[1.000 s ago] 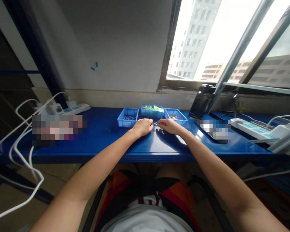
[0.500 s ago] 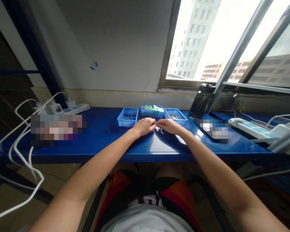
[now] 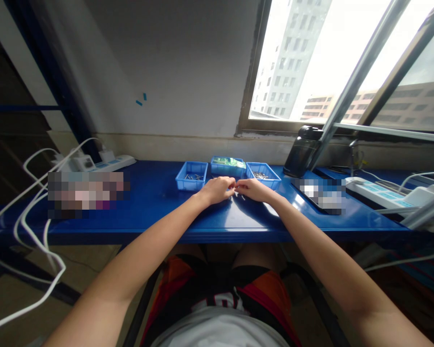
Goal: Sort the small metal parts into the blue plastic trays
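Note:
Over the blue table [image 3: 159, 207], my left hand [image 3: 219, 189] and my right hand [image 3: 253, 190] meet fingertip to fingertip. Both have their fingers pinched together, and whatever they hold is too small and too covered to name. Just beyond my left hand stands a blue bin [image 3: 191, 184] with a few thin metal pieces [image 3: 193, 177] in it. Behind my right hand another blue bin [image 3: 275, 182] holds many small metal parts [image 3: 259, 175]. Between these, farther back, a third blue bin [image 3: 220, 169] carries a green plastic packet [image 3: 227, 162].
At the right stand a black bottle [image 3: 302, 152] and a dark flat device [image 3: 321, 197], partly blurred out. Power strips [image 3: 376, 190] with white cables lie at both sides. A pixelated patch covers things on the left. A metal pole slants across the window side.
My left hand has shifted very slightly to the right, and the fingertips of both hands remain together. The bins have stayed in place.

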{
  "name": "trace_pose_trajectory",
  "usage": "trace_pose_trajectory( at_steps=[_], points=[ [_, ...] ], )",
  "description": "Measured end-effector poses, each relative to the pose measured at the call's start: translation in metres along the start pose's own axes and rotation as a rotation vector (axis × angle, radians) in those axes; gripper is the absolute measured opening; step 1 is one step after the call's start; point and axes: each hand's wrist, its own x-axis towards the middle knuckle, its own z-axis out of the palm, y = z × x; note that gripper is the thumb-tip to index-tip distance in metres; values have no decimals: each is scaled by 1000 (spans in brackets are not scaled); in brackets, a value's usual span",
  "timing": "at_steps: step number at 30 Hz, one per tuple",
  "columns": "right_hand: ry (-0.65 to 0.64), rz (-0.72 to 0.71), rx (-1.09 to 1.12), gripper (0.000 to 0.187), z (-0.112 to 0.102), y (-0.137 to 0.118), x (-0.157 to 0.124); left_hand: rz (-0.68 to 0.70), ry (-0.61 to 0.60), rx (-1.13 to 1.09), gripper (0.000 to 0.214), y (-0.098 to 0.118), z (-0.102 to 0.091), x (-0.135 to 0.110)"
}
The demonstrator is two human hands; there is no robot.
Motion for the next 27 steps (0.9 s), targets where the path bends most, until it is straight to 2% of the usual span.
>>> trace_pose_trajectory(
  at_steps=[13, 20, 27],
  points=[
    [30, -4, 31, 25, -1, 3, 1, -108, -45, 48, 16, 1, -2, -2],
    [11, -42, 34, 28, -3, -2, -1, -93, -71, 78, 18, -1, 0, -2],
    [-5, -10, 14, 22, 0, 6, 2, -86, -75, 64, 22, -3, 2, -1]
  ],
)
